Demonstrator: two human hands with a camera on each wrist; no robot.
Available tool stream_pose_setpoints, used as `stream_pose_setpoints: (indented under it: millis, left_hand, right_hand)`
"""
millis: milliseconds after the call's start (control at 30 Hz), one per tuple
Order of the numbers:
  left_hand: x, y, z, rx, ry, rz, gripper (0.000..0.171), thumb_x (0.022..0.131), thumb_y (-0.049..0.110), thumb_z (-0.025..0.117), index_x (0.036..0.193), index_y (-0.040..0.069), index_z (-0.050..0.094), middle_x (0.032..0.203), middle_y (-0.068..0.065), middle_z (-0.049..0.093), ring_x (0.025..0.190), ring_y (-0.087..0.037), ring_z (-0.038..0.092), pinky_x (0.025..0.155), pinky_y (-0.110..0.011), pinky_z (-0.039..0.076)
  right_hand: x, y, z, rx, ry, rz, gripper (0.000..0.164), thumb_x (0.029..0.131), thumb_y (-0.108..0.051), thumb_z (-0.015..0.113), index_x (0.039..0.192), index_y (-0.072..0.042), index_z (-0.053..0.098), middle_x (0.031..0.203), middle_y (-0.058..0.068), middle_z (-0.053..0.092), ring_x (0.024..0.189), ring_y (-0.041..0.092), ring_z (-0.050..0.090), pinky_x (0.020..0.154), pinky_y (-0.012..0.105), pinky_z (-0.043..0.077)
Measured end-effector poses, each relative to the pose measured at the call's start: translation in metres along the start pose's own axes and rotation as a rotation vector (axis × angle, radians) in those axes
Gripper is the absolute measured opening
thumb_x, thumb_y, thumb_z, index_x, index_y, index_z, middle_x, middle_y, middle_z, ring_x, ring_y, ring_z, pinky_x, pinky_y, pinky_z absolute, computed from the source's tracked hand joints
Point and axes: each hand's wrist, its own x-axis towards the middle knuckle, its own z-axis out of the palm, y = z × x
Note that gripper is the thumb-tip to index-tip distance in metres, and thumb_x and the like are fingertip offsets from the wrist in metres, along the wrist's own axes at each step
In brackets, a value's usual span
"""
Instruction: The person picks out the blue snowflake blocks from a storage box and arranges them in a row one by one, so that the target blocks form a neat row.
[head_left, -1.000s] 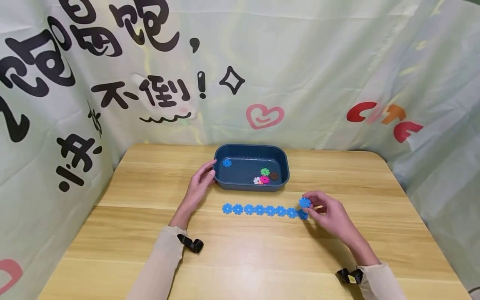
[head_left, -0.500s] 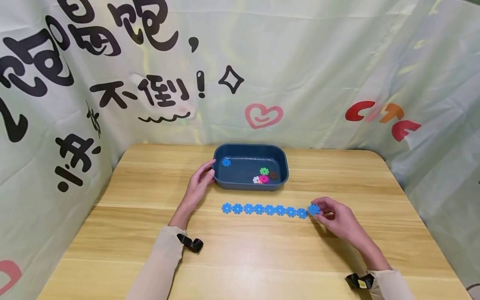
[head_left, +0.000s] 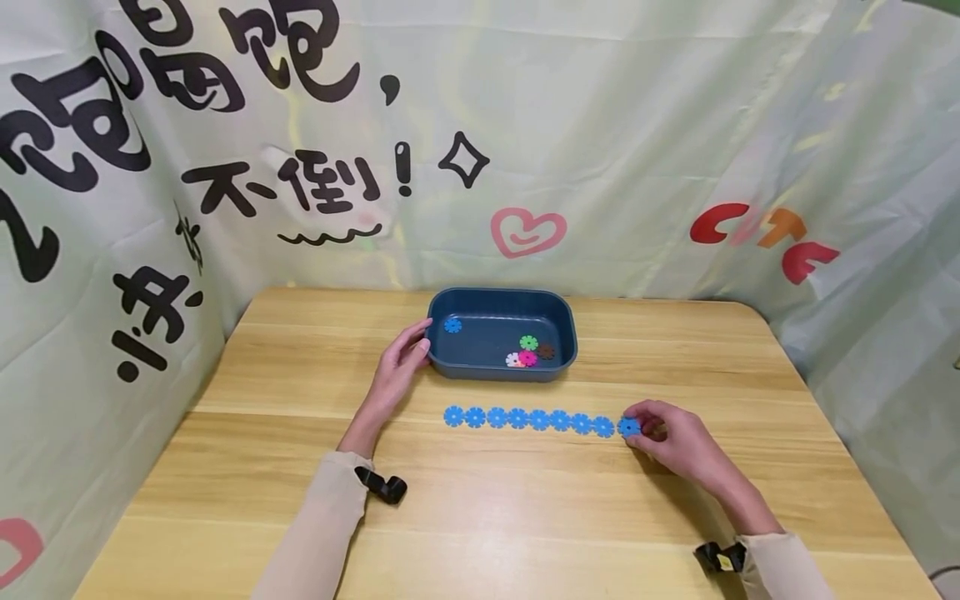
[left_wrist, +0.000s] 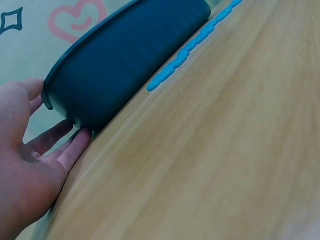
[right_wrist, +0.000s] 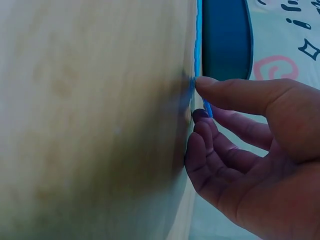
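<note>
At the right end of a row of linked blue snowflake discs [head_left: 538,420], my right hand [head_left: 675,435] pinches a single blue snowflake disc [head_left: 629,427] between thumb and fingers. A small gap shows between that disc and the row in the head view. In the right wrist view the disc [right_wrist: 208,108] appears edge-on, tilted close over the table. My left hand [head_left: 397,367] rests its extended fingers against the left end of a dark blue plastic basin [head_left: 495,374]. The left wrist view has those fingertips [left_wrist: 82,136] on the basin's outer wall, low by the table.
Inside the basin lie a blue disc [head_left: 452,325] at the left and green [head_left: 528,342], brown [head_left: 547,352], pink [head_left: 528,358] and white [head_left: 513,360] discs at the right. A printed cloth [head_left: 615,150] hangs behind the wooden table [head_left: 480,517].
My right hand has moved right and down with its blue disc, from above the row's last disc to just beyond the row's end. The left hand stays at the basin.
</note>
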Motion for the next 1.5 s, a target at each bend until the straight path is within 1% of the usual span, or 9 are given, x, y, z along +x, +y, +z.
stream_pose_setpoints:
  millis: [200, 467, 567, 800, 833, 967, 1133, 1333, 1500]
  left_hand:
    - [0.001, -0.001, 0.001, -0.004, -0.008, -0.012, 0.046, 0.109, 0.017, 0.053, 0.152, 0.002, 0.047, 0.155, -0.026, 0.041, 0.137, -0.045, 0.047, 0.106, -0.043, 0.051]
    - [0.001, -0.001, 0.0, -0.003, -0.006, -0.002, 0.047, 0.109, 0.017, 0.052, 0.153, 0.001, 0.046, 0.155, -0.026, 0.041, 0.138, -0.046, 0.046, 0.109, -0.056, 0.045]
    - [0.001, 0.0, -0.001, -0.004, -0.002, -0.011, 0.046, 0.109, 0.017, 0.052, 0.152, 0.002, 0.047, 0.155, -0.026, 0.041, 0.138, -0.045, 0.046, 0.11, -0.057, 0.044]
    - [0.003, -0.004, -0.001, 0.004, -0.001, -0.004, 0.047, 0.109, 0.019, 0.053, 0.153, 0.002, 0.046, 0.155, -0.025, 0.042, 0.138, -0.045, 0.047, 0.109, -0.051, 0.047]
    - [0.002, 0.001, 0.0, 0.001, -0.005, -0.01, 0.047, 0.109, 0.017, 0.052, 0.153, 0.001, 0.046, 0.155, -0.027, 0.04, 0.138, -0.046, 0.045, 0.11, -0.053, 0.045]
    - [0.001, 0.001, 0.0, 0.005, -0.002, -0.009, 0.047, 0.109, 0.016, 0.052, 0.152, 0.0, 0.046, 0.155, -0.027, 0.041, 0.138, -0.045, 0.046, 0.109, -0.051, 0.047]
    - [0.001, 0.001, 0.0, 0.008, -0.001, -0.007, 0.046, 0.109, 0.017, 0.052, 0.152, 0.001, 0.047, 0.155, -0.027, 0.041, 0.137, -0.045, 0.047, 0.109, -0.051, 0.047]
    - [0.0, 0.0, -0.001, 0.002, 0.0, -0.009, 0.046, 0.109, 0.016, 0.051, 0.153, 0.002, 0.046, 0.155, -0.026, 0.041, 0.137, -0.045, 0.046, 0.108, -0.049, 0.048]
    - [0.001, -0.001, 0.0, -0.003, -0.003, 0.003, 0.047, 0.109, 0.016, 0.052, 0.152, 0.0, 0.046, 0.155, -0.027, 0.04, 0.137, -0.045, 0.047, 0.108, -0.048, 0.048]
  right_hand:
    - [-0.001, 0.003, 0.0, -0.021, -0.003, -0.013, 0.025, 0.085, -0.003, 0.083, 0.107, -0.002, 0.071, 0.092, 0.003, 0.067, 0.081, 0.017, 0.061, 0.066, 0.026, 0.055]
    - [0.003, 0.002, 0.0, -0.04, 0.01, -0.065, 0.024, 0.084, -0.004, 0.084, 0.105, -0.002, 0.073, 0.091, 0.002, 0.065, 0.079, 0.014, 0.06, 0.065, 0.028, 0.054]
    - [0.004, 0.001, 0.001, -0.046, 0.007, -0.066, 0.023, 0.085, -0.004, 0.084, 0.105, -0.003, 0.074, 0.092, 0.002, 0.065, 0.079, 0.014, 0.06, 0.065, 0.028, 0.054]
    - [0.005, 0.003, 0.001, -0.057, 0.003, -0.068, 0.023, 0.086, -0.004, 0.082, 0.107, -0.002, 0.073, 0.092, 0.002, 0.065, 0.079, 0.014, 0.059, 0.066, 0.029, 0.054]
    - [0.005, 0.003, 0.001, -0.058, 0.002, -0.067, 0.024, 0.086, -0.004, 0.082, 0.108, -0.002, 0.073, 0.093, 0.002, 0.065, 0.08, 0.014, 0.059, 0.066, 0.028, 0.054]
    - [0.004, 0.001, -0.001, -0.054, 0.019, -0.081, 0.026, 0.087, -0.004, 0.082, 0.11, -0.002, 0.072, 0.094, 0.002, 0.067, 0.081, 0.015, 0.061, 0.066, 0.029, 0.055]
    - [0.008, -0.006, -0.001, -0.034, 0.06, -0.124, 0.027, 0.087, -0.002, 0.081, 0.112, -0.001, 0.072, 0.095, 0.004, 0.068, 0.083, 0.017, 0.062, 0.066, 0.029, 0.059]
    - [0.017, -0.025, 0.003, 0.029, 0.087, -0.166, 0.026, 0.088, -0.001, 0.079, 0.113, -0.002, 0.071, 0.098, 0.006, 0.07, 0.085, 0.018, 0.064, 0.064, 0.026, 0.058]
    - [0.028, -0.042, 0.009, 0.089, 0.127, -0.207, 0.024, 0.091, -0.002, 0.076, 0.114, -0.002, 0.071, 0.094, 0.003, 0.07, 0.082, 0.015, 0.064, 0.065, 0.027, 0.06]
